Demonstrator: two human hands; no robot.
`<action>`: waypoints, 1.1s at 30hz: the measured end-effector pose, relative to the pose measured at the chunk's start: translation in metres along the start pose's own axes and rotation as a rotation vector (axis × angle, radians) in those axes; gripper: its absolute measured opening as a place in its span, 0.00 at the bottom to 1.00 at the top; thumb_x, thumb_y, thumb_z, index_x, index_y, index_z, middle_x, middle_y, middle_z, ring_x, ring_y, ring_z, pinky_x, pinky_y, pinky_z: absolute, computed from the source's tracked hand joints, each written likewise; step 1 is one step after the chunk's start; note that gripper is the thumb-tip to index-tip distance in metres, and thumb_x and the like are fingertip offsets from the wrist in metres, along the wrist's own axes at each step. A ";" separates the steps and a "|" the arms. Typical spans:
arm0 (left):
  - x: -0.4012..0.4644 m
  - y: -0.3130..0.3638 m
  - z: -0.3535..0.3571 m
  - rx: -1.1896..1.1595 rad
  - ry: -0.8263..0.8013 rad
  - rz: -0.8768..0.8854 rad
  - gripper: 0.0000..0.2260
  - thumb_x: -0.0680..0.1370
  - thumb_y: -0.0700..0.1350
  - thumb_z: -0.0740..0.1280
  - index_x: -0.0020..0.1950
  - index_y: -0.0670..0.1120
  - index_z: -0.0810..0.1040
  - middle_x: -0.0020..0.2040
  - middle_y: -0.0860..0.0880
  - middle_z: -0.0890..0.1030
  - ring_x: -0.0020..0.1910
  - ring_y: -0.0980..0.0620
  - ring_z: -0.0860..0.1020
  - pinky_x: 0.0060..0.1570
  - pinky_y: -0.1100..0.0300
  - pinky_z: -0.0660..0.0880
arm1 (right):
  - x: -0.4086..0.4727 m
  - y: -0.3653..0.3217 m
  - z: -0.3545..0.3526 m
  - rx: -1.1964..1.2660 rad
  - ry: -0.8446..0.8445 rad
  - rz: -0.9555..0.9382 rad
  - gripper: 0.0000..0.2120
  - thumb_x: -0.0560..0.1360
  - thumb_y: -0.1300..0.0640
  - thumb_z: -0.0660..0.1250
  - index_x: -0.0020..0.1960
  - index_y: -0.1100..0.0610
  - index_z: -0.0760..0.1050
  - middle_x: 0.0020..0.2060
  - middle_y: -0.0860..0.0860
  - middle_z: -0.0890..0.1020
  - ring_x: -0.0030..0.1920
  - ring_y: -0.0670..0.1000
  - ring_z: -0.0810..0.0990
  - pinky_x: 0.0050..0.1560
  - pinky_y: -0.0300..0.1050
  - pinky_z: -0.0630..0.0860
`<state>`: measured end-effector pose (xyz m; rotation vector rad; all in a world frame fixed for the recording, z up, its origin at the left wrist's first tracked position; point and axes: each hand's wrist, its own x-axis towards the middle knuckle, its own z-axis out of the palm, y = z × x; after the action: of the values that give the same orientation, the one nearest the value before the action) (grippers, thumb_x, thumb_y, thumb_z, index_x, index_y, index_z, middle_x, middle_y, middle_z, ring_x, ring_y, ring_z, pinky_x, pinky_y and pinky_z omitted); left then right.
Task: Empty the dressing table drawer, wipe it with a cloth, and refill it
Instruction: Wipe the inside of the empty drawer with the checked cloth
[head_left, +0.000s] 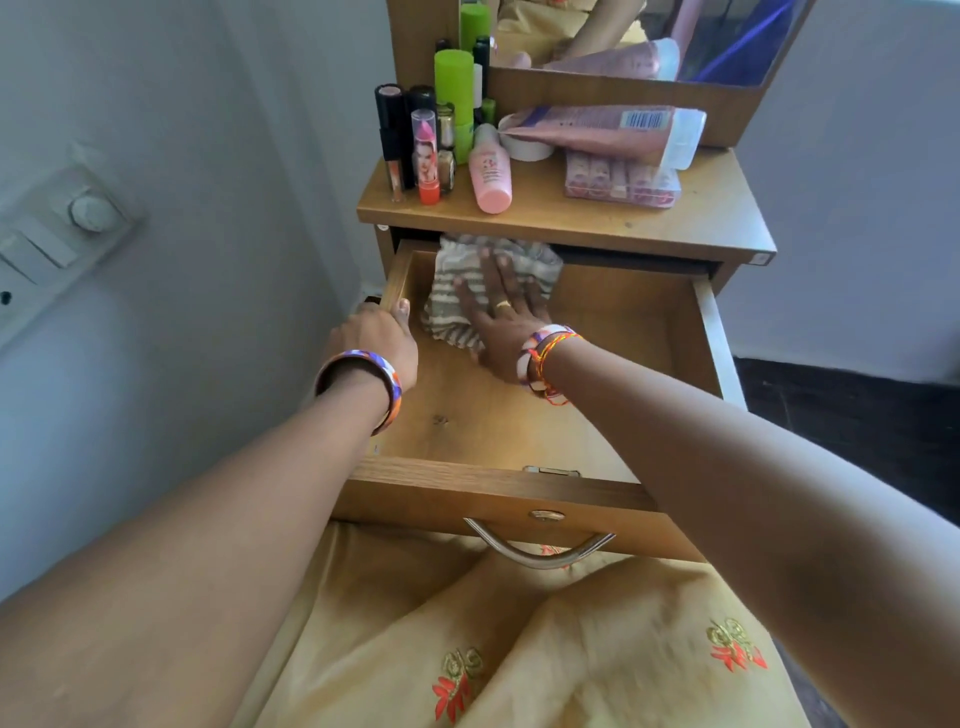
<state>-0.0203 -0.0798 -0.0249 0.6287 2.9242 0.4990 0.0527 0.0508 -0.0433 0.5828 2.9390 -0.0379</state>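
The drawer (524, 415) stands pulled far out of the dressing table (717, 218), toward the person. Inside the drawer, at its far left part, lies a striped cloth (457, 312), partly tucked under the table top. The right hand (501, 317) lies flat on the cloth, fingers straight and spread, pressing it down on the drawer floor; a ring is on one finger and a bangle with threads on the wrist. The left hand (376, 338) grips the left wall of the drawer, fingers curled over its edge, with a bangle on this wrist too. The rest of the drawer floor is bare wood with a small dark mark near the front. At the drawer front hangs a metal handle (537, 551).

On the table top, behind the drawer, stand the cosmetics: lipsticks (426, 156) and dark tubes at the left, a green bottle (453, 85) behind them, a pink bottle (490, 171) lying in the middle, a pink tube (597, 130) and a clear box (623, 182) at the right. A mirror (649, 36) rises behind them
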 end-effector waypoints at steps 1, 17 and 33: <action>0.000 0.000 0.000 -0.002 0.000 0.001 0.24 0.82 0.53 0.48 0.59 0.35 0.72 0.58 0.35 0.77 0.56 0.35 0.75 0.48 0.50 0.69 | -0.001 0.004 0.006 -0.007 -0.062 -0.005 0.39 0.78 0.48 0.58 0.76 0.51 0.33 0.74 0.54 0.31 0.74 0.57 0.30 0.73 0.58 0.35; 0.002 -0.002 0.001 -0.147 -0.009 -0.065 0.27 0.82 0.54 0.44 0.59 0.35 0.74 0.57 0.36 0.78 0.56 0.37 0.76 0.47 0.52 0.67 | -0.028 0.041 -0.027 -0.051 -0.299 0.331 0.17 0.79 0.52 0.60 0.62 0.61 0.74 0.60 0.58 0.78 0.60 0.57 0.76 0.58 0.45 0.72; 0.007 -0.001 -0.008 -0.421 -0.121 -0.251 0.21 0.82 0.49 0.49 0.64 0.36 0.72 0.65 0.38 0.74 0.64 0.39 0.72 0.61 0.53 0.67 | 0.018 -0.022 -0.051 0.399 -0.326 -0.121 0.16 0.69 0.56 0.72 0.57 0.54 0.77 0.48 0.52 0.81 0.45 0.51 0.78 0.45 0.41 0.74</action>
<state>-0.0285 -0.0803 -0.0176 0.2245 2.6104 0.9654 0.0207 0.0397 0.0043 0.3964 2.6488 -0.6764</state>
